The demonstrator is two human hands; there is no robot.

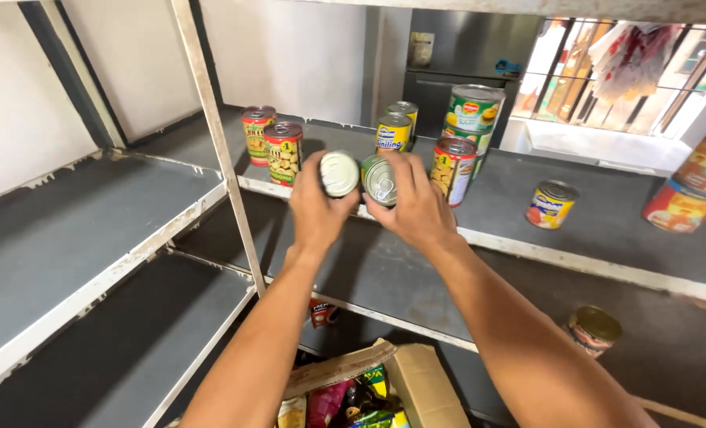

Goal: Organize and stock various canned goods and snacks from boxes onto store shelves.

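Two small cans are held: one (339, 173) is clasped in the left hand (315, 208), one (380, 180) in the right hand (416, 208), raised side by side before eight cans (283, 152) on the shelf (606, 230).

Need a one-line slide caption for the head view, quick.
Left hand and right hand each hold a small can at a grey shelf dotted with tins.

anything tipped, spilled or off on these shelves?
No spills. One oddity: a can on the lower shelf tilts while the upper-shelf cans stand upright. The left hand and right hand each hold a can end-on; the box below gapes open.
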